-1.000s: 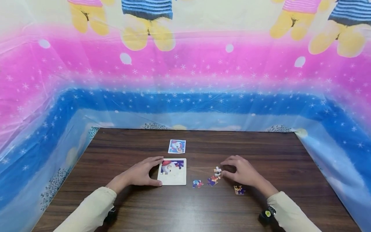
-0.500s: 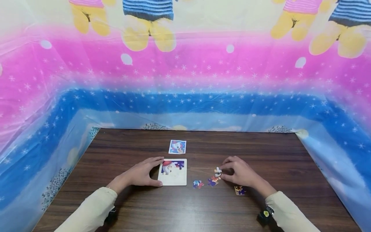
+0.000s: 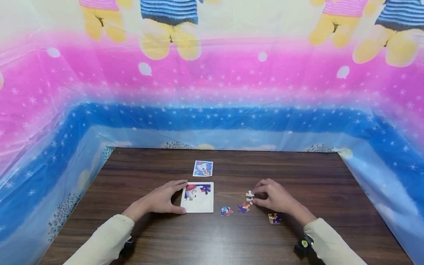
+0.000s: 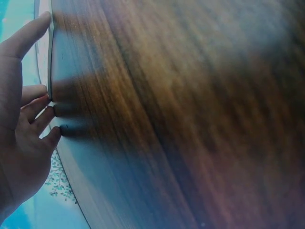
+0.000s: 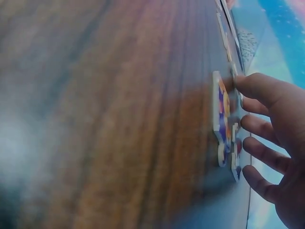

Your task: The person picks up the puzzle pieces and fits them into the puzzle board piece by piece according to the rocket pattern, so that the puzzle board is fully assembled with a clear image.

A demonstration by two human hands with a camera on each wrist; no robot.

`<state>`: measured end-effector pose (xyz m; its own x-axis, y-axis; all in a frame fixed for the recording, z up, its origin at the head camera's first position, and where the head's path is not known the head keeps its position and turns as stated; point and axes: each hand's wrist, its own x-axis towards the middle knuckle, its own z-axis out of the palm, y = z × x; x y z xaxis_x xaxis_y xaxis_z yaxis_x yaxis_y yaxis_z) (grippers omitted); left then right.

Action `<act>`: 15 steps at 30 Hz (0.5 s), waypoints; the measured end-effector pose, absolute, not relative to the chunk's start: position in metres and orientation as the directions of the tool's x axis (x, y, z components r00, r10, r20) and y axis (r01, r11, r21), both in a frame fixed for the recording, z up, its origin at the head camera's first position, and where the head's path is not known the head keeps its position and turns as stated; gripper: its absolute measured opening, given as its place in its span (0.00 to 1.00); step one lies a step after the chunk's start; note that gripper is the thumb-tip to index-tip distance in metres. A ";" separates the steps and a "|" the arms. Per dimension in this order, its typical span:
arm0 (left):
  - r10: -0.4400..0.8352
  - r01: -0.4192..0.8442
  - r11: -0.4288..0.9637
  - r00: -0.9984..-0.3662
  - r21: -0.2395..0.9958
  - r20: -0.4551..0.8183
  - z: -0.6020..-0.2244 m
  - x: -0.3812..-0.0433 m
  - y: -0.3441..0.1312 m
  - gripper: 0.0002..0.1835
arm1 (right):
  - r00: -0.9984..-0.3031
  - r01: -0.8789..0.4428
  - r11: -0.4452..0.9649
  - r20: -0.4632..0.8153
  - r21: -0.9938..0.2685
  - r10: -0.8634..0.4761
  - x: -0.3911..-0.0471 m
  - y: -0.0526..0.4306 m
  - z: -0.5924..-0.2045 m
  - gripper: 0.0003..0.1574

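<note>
A square puzzle board (image 3: 197,203), partly filled with a white face and red hat, lies left of centre in the head view. My left hand (image 3: 162,197) holds its left side, thumb at the near corner and fingertips at the far one. My right hand (image 3: 274,195) pinches a white jigsaw piece (image 3: 250,195) between thumb and fingers. Just nearer me lies an orange and purple piece (image 3: 243,208). A blue and red piece (image 3: 226,211) sits beside the board. In the right wrist view the thumb (image 5: 257,88) is near the line of pieces, and another piece (image 5: 236,148) shows behind the nearest one.
A small picture card (image 3: 202,168) with a similar design lies beyond the board. A dark purple and yellow piece (image 3: 274,218) is below my right hand. The brown wooden table (image 3: 212,239) ends at a printed cloth backdrop (image 3: 212,117).
My right fingers have closed in on the white piece, which has turned slightly and shifted a little away from the orange and purple one. The left hand stays on the board.
</note>
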<state>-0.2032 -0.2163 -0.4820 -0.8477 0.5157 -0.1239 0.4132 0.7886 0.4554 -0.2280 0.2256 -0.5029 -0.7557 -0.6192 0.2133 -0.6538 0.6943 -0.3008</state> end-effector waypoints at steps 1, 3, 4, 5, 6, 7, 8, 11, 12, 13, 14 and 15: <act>0.517 0.415 0.787 -0.847 0.456 -0.122 -0.482 -0.203 -0.216 0.54 | -0.757 -0.653 0.695 0.216 -0.302 -0.617 -0.229 0.225 -0.502 0.15; 0.520 0.418 0.786 -0.846 0.456 -0.120 -0.481 -0.203 -0.216 0.54 | -0.761 -0.648 0.696 0.220 -0.309 -0.611 -0.230 0.223 -0.500 0.16; 0.520 0.419 0.785 -0.846 0.457 -0.119 -0.480 -0.202 -0.216 0.54 | -0.763 -0.646 0.697 0.223 -0.312 -0.607 -0.230 0.221 -0.499 0.17; 0.522 0.420 0.785 -0.845 0.456 -0.119 -0.480 -0.202 -0.217 0.54 | -0.765 -0.644 0.696 0.226 -0.317 -0.603 -0.231 0.218 -0.497 0.17; 0.523 0.422 0.784 -0.844 0.456 -0.118 -0.480 -0.202 -0.217 0.54 | -0.764 -0.644 0.695 0.231 -0.320 -0.602 -0.231 0.215 -0.495 0.18; 0.524 0.423 0.783 -0.844 0.456 -0.117 -0.480 -0.202 -0.217 0.54 | -0.764 -0.644 0.695 0.234 -0.321 -0.601 -0.232 0.212 -0.493 0.18; 0.523 0.422 0.784 -0.844 0.456 -0.118 -0.480 -0.202 -0.216 0.54 | -0.764 -0.644 0.692 0.236 -0.326 -0.600 -0.232 0.209 -0.491 0.19; 0.522 0.422 0.785 -0.844 0.454 -0.119 -0.481 -0.203 -0.216 0.54 | -0.760 -0.649 0.684 0.240 -0.334 -0.604 -0.232 0.196 -0.485 0.20; 0.522 0.421 0.785 -0.845 0.454 -0.119 -0.481 -0.203 -0.216 0.54 | -0.757 -0.652 0.681 0.241 -0.333 -0.607 -0.232 0.191 -0.484 0.20; 0.520 0.420 0.787 -0.846 0.453 -0.120 -0.481 -0.203 -0.216 0.54 | -0.755 -0.655 0.678 0.240 -0.334 -0.611 -0.232 0.187 -0.483 0.20; 0.521 0.423 0.786 -0.845 0.451 -0.117 -0.481 -0.203 -0.216 0.54 | -0.751 -0.659 0.674 0.240 -0.334 -0.616 -0.232 0.181 -0.481 0.20; 0.520 0.422 0.787 -0.846 0.450 -0.117 -0.481 -0.203 -0.216 0.54 | -0.749 -0.661 0.673 0.237 -0.332 -0.619 -0.232 0.176 -0.480 0.19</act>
